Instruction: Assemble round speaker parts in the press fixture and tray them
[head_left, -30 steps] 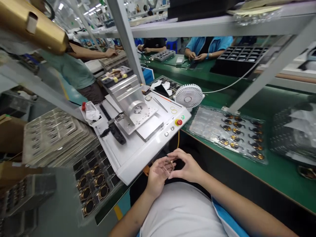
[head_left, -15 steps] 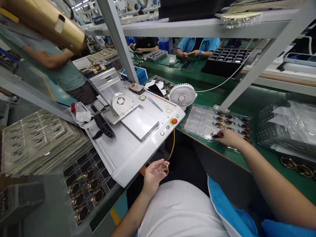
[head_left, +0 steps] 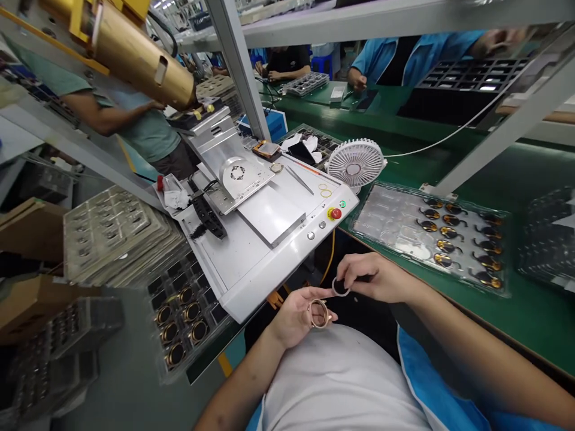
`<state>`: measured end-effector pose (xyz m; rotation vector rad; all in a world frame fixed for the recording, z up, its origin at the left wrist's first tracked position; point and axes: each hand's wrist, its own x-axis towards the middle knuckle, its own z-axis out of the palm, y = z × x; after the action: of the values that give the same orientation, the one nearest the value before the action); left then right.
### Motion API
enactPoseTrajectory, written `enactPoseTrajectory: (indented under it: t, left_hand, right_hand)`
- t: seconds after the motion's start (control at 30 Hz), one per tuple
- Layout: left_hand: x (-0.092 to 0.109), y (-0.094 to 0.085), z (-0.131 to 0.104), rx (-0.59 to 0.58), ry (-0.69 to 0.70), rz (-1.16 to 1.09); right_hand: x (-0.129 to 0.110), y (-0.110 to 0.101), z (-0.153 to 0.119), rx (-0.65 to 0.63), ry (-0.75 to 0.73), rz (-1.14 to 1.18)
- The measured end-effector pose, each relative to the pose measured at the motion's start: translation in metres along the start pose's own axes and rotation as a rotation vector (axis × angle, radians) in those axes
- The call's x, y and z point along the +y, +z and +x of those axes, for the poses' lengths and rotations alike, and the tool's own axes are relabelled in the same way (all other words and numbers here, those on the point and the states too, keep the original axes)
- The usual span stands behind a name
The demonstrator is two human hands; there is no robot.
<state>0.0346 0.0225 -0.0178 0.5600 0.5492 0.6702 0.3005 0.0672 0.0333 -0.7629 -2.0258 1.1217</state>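
Note:
My left hand is closed on a gold ring-shaped watch case, holding it by the side above my lap. The case's centre is open and fingers show through it. My right hand pinches a small dark disc with a pale rim, just above and to the right of the case. A fingertip of my left hand reaches close to the disc; whether they touch I cannot tell. The two parts are apart. To the right lies a clear plastic tray with several amber-and-black round parts with thin tails.
A white machine with a red stop button stands ahead, under a gold cylinder. A white fan is behind its right corner. Left are a tray of gold-rimmed round parts and stacked trays. Co-workers sit opposite.
My right hand has come from the right-hand tray to beside my left hand, bringing the dark disc along. My left hand still holds the watch case. The head view has shifted.

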Motion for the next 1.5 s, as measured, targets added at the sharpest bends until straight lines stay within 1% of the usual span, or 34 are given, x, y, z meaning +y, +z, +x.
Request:
enactPoseTrajectory:
  t: [0.03,0.1,0.13,0.2,0.27,0.3,0.37,0.43,0.47,0.53,0.7,0.77,0.83,0.9,0.93,1.0,1.1,1.17,1.2,1.27,1.33,1.4,1.47,1.5]
  left_hand:
    - [0.003,0.001,-0.002,-0.011,-0.01,-0.014]
    - [0.008,0.001,-0.006,0.021,0.037,-0.017]
    - [0.01,0.001,-0.009,0.058,0.085,-0.006]
    - [0.013,0.002,-0.014,0.141,0.191,0.037]
    - [0.013,0.004,-0.018,0.2,0.272,0.088]
    - [0.011,0.005,-0.019,0.215,0.299,0.108]
    - [0.006,0.006,-0.019,0.222,0.337,0.134]
    - [0.001,0.007,-0.018,0.208,0.342,0.148]
    - [0.0,0.007,-0.018,0.2,0.34,0.155]
    - [-0.002,0.007,-0.018,0.194,0.341,0.164]
    - [0.006,0.005,-0.02,0.187,0.385,0.153]
    - [0.009,0.003,-0.02,0.189,0.371,0.16]
    - [0.011,-0.001,-0.02,0.2,0.352,0.183]
    - [0.013,-0.004,-0.02,0.218,0.358,0.201]
    - [0.014,-0.006,-0.02,0.229,0.371,0.204]
    - [0.017,-0.008,-0.021,0.252,0.405,0.204]
    - [0.021,-0.008,-0.023,0.262,0.432,0.218]
    - [0.022,-0.006,-0.027,0.256,0.43,0.246]
    - [0.023,-0.005,-0.029,0.253,0.429,0.265]
    - [0.022,-0.004,-0.035,0.25,0.438,0.311]
    - [0.019,-0.005,-0.041,0.243,0.464,0.371]
    - [0.014,-0.007,-0.046,0.251,0.512,0.457]
    - [0.008,-0.008,-0.048,0.292,0.57,0.583]
    - [0.005,-0.008,-0.047,0.323,0.596,0.661]
  right_hand:
    - [-0.003,0.009,0.01,-0.021,-0.052,0.034]
    - [-0.003,0.022,0.024,0.002,-0.064,0.105]
    - [0.0,0.029,0.029,0.048,-0.028,0.162]
    - [0.007,0.043,0.033,0.15,0.089,0.314]
    - [0.012,0.061,0.035,0.239,0.2,0.436]
    - [0.013,0.07,0.036,0.291,0.235,0.446]
    - [0.012,0.087,0.039,0.432,0.256,0.356]
    - [0.008,0.097,0.043,0.577,0.212,0.218]
    - [0.006,0.099,0.045,0.618,0.178,0.161]
    - [0.002,0.099,0.047,0.635,0.111,0.089]
    - [-0.001,0.087,0.045,0.559,-0.038,-0.051]
    - [-0.001,0.083,0.043,0.483,-0.077,-0.107]
    - [-0.002,0.077,0.043,0.375,-0.106,-0.144]
    - [-0.003,0.069,0.047,0.293,-0.119,-0.149]
    - [-0.003,0.063,0.052,0.282,-0.098,-0.139]
    - [-0.002,0.049,0.068,0.333,0.018,-0.071]
    - [0.004,0.025,0.105,0.482,0.329,0.124]
    - [0.009,0.011,0.13,0.548,0.506,0.221]
    - [0.012,0.006,0.139,0.563,0.568,0.24]
    - [0.016,-0.002,0.151,0.574,0.637,0.244]
    - [0.018,-0.003,0.149,0.585,0.675,0.197]
    - [0.017,0.004,0.135,0.615,0.664,0.122]
    - [0.012,0.02,0.112,0.603,0.599,0.117]
    - [0.009,0.032,0.1,0.56,0.563,0.17]
